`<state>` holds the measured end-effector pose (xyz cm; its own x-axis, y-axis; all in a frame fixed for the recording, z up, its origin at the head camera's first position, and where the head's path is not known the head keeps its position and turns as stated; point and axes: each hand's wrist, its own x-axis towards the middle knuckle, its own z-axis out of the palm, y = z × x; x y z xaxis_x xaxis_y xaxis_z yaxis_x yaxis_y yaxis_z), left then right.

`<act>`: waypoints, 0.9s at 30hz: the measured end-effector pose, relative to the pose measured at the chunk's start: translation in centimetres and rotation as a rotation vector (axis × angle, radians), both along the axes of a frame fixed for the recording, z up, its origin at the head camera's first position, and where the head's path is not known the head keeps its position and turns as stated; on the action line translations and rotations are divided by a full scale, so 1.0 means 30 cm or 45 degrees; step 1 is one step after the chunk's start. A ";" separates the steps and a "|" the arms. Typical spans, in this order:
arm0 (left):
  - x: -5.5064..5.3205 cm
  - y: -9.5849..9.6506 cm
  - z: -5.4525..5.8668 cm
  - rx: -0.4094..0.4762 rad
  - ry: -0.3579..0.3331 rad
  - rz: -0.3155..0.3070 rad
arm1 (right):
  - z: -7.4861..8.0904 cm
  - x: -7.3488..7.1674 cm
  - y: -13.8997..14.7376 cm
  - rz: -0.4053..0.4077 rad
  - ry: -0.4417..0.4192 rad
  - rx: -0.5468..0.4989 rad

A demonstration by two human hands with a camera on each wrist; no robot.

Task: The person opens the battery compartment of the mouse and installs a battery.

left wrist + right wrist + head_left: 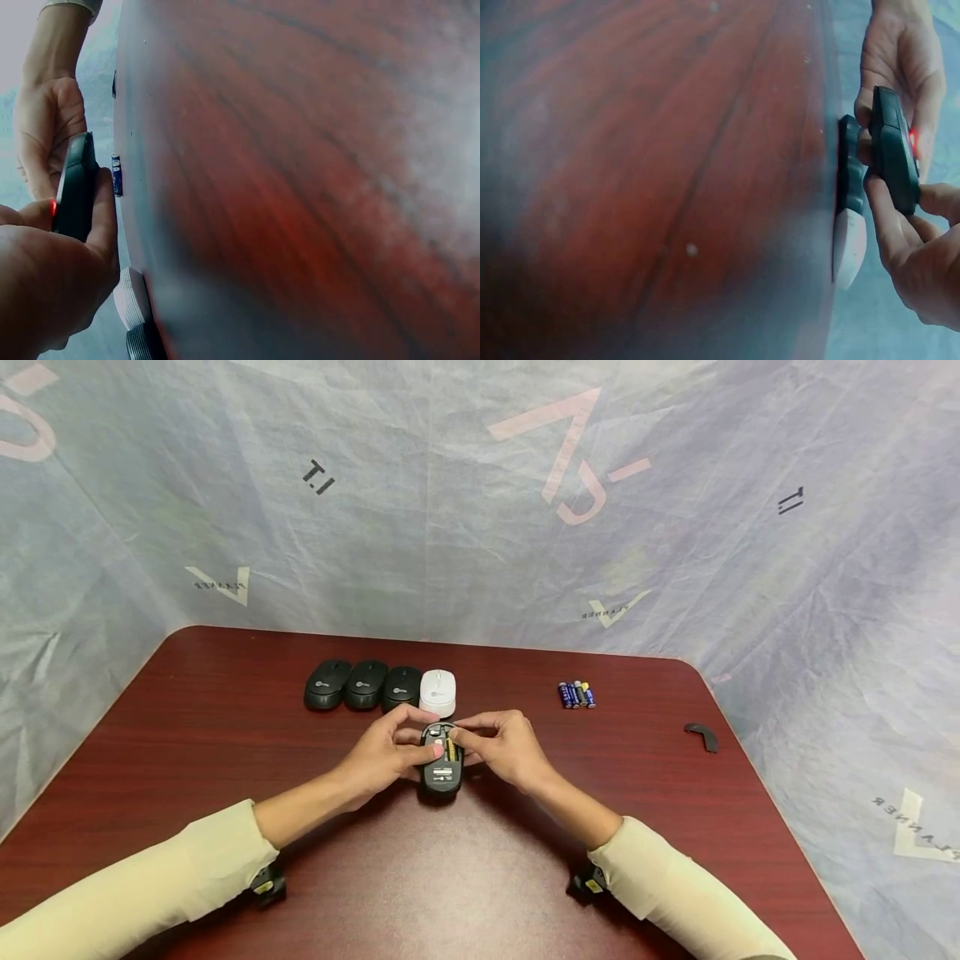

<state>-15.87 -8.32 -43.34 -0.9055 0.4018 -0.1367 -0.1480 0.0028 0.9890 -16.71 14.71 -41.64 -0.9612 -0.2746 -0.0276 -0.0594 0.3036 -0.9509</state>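
left hand [381, 753] is gripping the upturned dark mouse [441, 782], right hand [510, 750] is pinching its edge; uneven pressing could be popping that exposed battery [452, 752] loose.

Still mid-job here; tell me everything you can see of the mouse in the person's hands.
The mouse is black, rounded and plastic-looking. It is held bottom side up, apparently clear of the table, in the grip of the left hand and right hand, one at each side. A gold-coloured battery lies exposed in its underside, with a white label nearer the person. The left thumb rests on that face; a red glow shows beside it. Fine print is unreadable.
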 end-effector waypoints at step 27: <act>0.029 -0.246 0.006 -0.601 0.220 0.220 | 0.000 0.097 -0.219 0.394 -0.350 -0.131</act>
